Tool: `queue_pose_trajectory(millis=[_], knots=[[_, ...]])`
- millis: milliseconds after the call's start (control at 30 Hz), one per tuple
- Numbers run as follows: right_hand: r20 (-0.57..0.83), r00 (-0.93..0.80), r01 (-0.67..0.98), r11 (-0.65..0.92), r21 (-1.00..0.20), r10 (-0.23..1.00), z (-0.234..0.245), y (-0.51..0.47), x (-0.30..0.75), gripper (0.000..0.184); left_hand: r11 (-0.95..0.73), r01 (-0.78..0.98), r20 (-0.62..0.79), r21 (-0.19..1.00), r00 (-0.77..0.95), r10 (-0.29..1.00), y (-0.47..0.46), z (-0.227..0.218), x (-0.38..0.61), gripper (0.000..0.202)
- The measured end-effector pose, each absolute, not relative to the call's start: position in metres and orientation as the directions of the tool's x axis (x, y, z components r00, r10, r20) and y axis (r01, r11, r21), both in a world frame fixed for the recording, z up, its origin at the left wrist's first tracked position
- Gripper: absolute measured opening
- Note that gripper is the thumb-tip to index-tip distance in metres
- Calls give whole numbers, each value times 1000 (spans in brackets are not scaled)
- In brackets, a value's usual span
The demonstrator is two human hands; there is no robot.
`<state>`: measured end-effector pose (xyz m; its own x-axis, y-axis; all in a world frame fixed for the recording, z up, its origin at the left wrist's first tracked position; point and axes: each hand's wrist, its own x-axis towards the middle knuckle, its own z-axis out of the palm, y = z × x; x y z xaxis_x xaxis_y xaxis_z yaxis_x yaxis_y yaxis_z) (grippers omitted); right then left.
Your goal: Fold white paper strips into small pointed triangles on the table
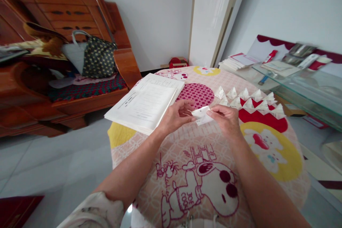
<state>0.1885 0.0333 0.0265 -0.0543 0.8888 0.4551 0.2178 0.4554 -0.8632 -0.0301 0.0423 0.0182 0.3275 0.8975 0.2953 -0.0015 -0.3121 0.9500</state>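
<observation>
A small folded piece of white paper (pixel 203 115) with faint print is held above the round table, between my two hands. My right hand (pixel 226 117) pinches its right end between thumb and fingers. At its left edge, my left hand (pixel 177 114) has the thumb and a fingertip on the paper, while the upper fingers are loosely curled. To the right, several folded paper pieces (pixel 249 99) with pointed tops stand in two rows. A stack of printed sheets (pixel 149 101) lies on the left of the table, near my left hand.
A patterned cloth (pixel 176 149) with cartoon figures covers the round table. On the right, a glass table (pixel 307 85) bears papers, metal containers and a paper cup. A wooden bench (pixel 66 10) with a patterned bag (pixel 98 57) stands at left. An upright white appliance (pixel 210 25) stands behind.
</observation>
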Motion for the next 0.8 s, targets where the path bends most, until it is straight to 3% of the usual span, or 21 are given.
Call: queue_pose_trajectory(millis=[100, 333, 567, 800], knots=[[463, -101, 210, 474, -855, 881, 27, 32, 187, 17, -364, 41, 327, 930, 356, 875, 39, 20, -26, 66], [460, -203, 182, 495, -850, 864, 31, 26, 174, 16, -413, 104, 366, 905, 304, 879, 33, 18, -16, 32], [414, -138, 181, 433, -883, 900, 26, 28, 173, 17, -358, 78, 333, 931, 225, 916, 31, 18, -16, 35], [355, -138, 125, 372, -920, 924, 25, 26, 170, 21, -359, 163, 314, 919, 249, 916, 26, 21, -14, 32]])
